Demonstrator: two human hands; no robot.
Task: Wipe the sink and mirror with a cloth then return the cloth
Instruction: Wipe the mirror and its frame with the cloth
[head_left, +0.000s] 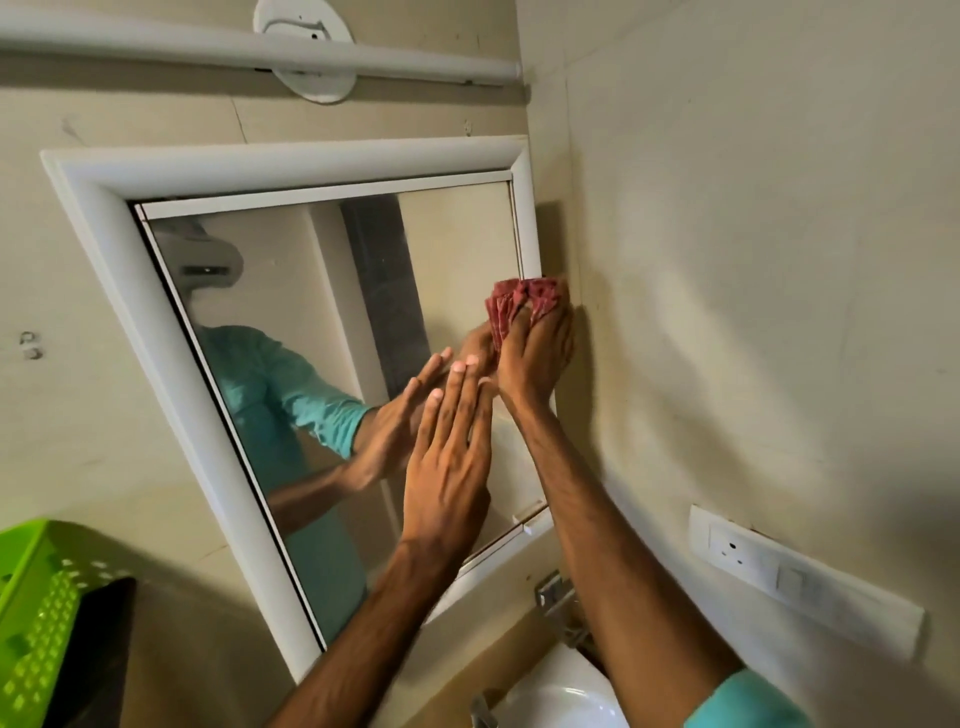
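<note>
Right hand (537, 358) grips a bunched cloth (524, 301), fingers curled round it, and presses it on the right edge of the mirror (311, 338). That spot is where the glass meets the white frame (130, 218), about mid-height, close to the room corner. The cloth is red-maroon with a fine pale check or stripe. It is crumpled into a wad, most of it sticking out above the fingers. No print or label shows on it. Left hand (447, 467) is flat, fingers straight and close together, holding nothing. It lies against the glass lower down and left of the right hand, fingertips meeting their reflection. The mirror is rectangular and tilted in view. It reflects both forearms, a teal shirt and a white headset, whose markings are too blurred to read. Teal sleeve (748, 701) shows on the right arm at bottom right. White sink (566, 696) is at the bottom edge under the right forearm, with a metal fitting (558, 597) just above it on the wall. White socket-and-switch plate (800, 577) is on the right wall, no text legible. Green perforated basket (36, 613) is bottom left. White pipe (260, 52) runs across the top.
</note>
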